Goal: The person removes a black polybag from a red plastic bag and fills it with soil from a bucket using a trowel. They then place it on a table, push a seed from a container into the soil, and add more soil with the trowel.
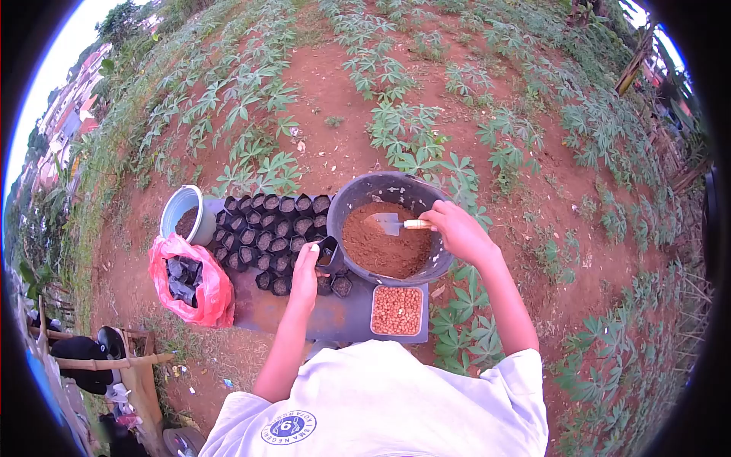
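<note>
My left hand [306, 273] holds a small black planting bag [328, 251] upright beside the rim of a large black tub [354, 192]. In my right hand [460, 230] is the wooden handle of a trowel [391, 223], whose metal blade rests on the reddish-brown soil [392, 255] inside the tub. Rows of soil-filled black bags [276, 225] stand to the left of my left hand. Below the tub sits a square container of tan pellets [397, 311].
A pale blue bucket [167, 215] with dark soil and a pink plastic bag [221, 297] of black bags sit at the left end of the table [257, 310]. Leafy plants [403, 137] grow in rows beyond. A bamboo frame [126, 361] stands at lower left.
</note>
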